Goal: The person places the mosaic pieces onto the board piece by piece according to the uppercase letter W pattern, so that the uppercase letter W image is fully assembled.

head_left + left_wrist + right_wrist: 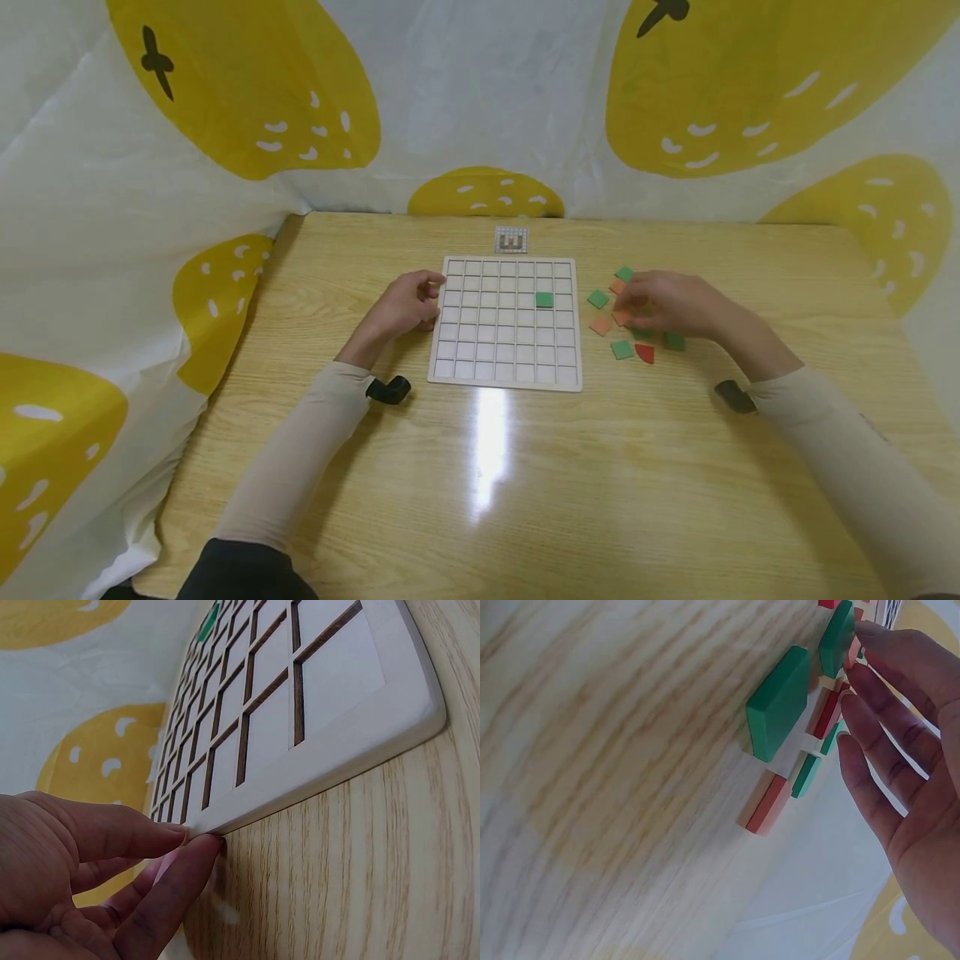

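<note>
A white square grid board (491, 315) lies on the table, one green tile (543, 300) in a cell at its upper right. At its left edge is my left hand (408, 302); in the left wrist view thumb and a finger pinch the board's rim (322, 769). To the board's right my right hand (671, 302) is over loose tiles, among them a green tile (597, 298), an orange tile (601, 325) and a red quarter-round piece (645, 354). In the right wrist view its fingers are loosely bent beside a green tile (836, 637); whether they touch it is unclear.
A small patterned card (512, 240) lies behind the board on the wooden table (570, 492). White cloth with yellow fruit shapes (487, 92) hangs along the back and left. Dark wrist mounts (390, 390) stick out from both sleeves.
</note>
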A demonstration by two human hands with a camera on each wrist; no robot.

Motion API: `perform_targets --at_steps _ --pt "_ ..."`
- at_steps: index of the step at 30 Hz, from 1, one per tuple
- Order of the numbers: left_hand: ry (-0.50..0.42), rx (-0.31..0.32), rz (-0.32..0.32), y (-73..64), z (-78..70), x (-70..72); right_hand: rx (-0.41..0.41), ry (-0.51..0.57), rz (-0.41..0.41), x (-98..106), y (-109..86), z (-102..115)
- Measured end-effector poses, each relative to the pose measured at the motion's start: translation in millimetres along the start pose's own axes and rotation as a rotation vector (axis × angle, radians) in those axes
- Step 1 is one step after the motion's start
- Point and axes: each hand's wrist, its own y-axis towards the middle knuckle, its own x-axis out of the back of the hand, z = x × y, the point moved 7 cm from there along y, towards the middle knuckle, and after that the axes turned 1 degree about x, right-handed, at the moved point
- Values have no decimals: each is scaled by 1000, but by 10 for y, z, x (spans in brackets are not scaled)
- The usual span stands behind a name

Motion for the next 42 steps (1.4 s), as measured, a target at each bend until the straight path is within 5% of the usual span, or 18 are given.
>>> perform_targets --at_steps 42 --pt "-10 -3 3 5 1 5 -14 -60 15 -65 27 -50"
